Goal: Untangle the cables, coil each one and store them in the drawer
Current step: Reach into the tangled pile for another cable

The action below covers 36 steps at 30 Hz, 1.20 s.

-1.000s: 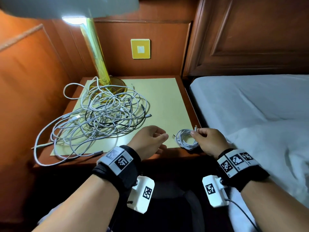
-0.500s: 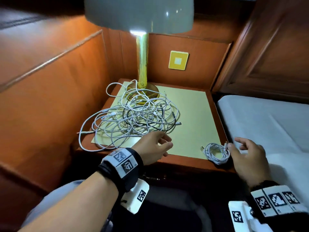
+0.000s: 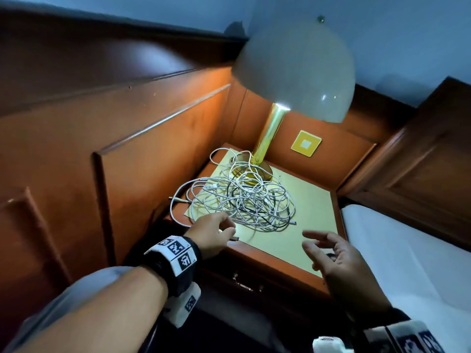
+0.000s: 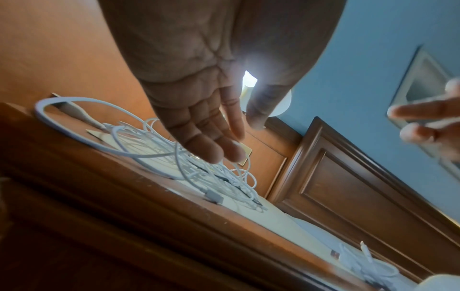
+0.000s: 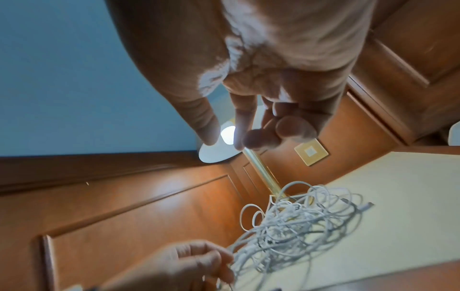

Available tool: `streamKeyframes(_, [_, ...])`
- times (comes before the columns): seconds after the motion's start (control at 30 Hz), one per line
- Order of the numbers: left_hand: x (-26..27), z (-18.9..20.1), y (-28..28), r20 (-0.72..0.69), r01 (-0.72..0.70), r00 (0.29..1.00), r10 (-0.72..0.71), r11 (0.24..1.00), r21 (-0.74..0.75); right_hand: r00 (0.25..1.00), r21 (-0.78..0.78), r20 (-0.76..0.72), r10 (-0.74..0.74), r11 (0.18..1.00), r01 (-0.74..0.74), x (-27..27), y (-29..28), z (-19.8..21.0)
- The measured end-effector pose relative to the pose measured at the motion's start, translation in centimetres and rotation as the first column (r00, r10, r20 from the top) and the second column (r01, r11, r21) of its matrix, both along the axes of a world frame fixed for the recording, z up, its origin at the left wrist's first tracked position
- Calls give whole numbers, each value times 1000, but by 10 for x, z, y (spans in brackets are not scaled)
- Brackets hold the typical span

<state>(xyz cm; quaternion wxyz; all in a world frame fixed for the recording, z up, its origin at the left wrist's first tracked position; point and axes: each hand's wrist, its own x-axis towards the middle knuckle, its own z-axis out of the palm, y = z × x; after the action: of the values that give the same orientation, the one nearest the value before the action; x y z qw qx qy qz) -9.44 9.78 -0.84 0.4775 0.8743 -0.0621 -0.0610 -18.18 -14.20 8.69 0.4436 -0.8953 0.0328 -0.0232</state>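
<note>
the tangled cables (image 3: 240,200) lie heaped on the yellow mat (image 3: 308,212) of the wooden desk (image 3: 267,258), looping round the brass lamp (image 3: 270,133) base. a small coiled cable (image 4: 368,265) sits at the desk's front right edge. orange wood panelling (image 3: 127,149) walls the left, the bed (image 3: 407,263) lies right. my left grip (image 3: 212,234) hovers at the tangle's near edge, fingers loosely bent, holding nothing i can see. my right grip (image 3: 339,261) hangs wide and spread above the desk, holding nothing.
</note>
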Motion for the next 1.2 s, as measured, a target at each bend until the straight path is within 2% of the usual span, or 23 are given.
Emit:
streamKeyframes(0.1, [-1, -7, 13, 11, -36, 999, 35, 999, 40, 1000, 62, 11, -17, 998, 17, 5, 10, 6])
streamKeyframes(0.23, [2, -13, 21, 124, -128, 985, 119, 990, 66, 997, 158, -47, -58, 985, 65, 27, 32, -17])
streamKeyframes(0.33, [8, -19, 24, 161, -200, 968, 191, 979, 45, 995, 99, -97, -18, 995, 28, 60, 54, -40])
streamKeyframes(0.43, [19, -29, 28, 156, -227, 966, 204, 963, 146, 984, -46, -146, 106, 992, -114, 94, 71, -50])
streamKeyframes(0.53, [35, -33, 26, 130, -217, 973, 190, 945, 244, 970, -58, -191, 154, 984, -168, 120, 77, -60])
streamKeyframes(0.77, [54, -33, 9, 101, -225, 972, 211, 962, 155, 952, -147, -264, 155, 969, -198, 138, 77, -85])
streamKeyframes(0.87, [52, -31, 7, 158, -205, 968, 196, 978, 47, 955, -66, -256, 151, 983, -173, 138, 74, -84])
streamKeyframes(0.93, [46, -22, 2, 262, -150, 952, 161, 987, -62, 963, 12, -246, 111, 994, -112, 139, 73, -83])
streamKeyframes(1.0, [35, -12, -3, 338, -61, 936, 95, 992, -109, 949, 191, -305, 75, 982, -16, 143, 72, -81])
streamKeyframes(1.03, [30, -10, -5, 352, -6, 935, 48, 993, -118, 939, 313, -338, 70, 949, 42, 145, 71, -80])
streamKeyframes(1.1, [23, -10, -6, 330, 97, 943, -49, 986, -132, 920, 531, -385, 70, 832, 159, 148, 69, -78])
streamKeyframes(1.2, [21, -10, -4, 282, 203, 948, -146, 961, -185, 913, 644, -406, 32, 719, 261, 149, 66, -78])
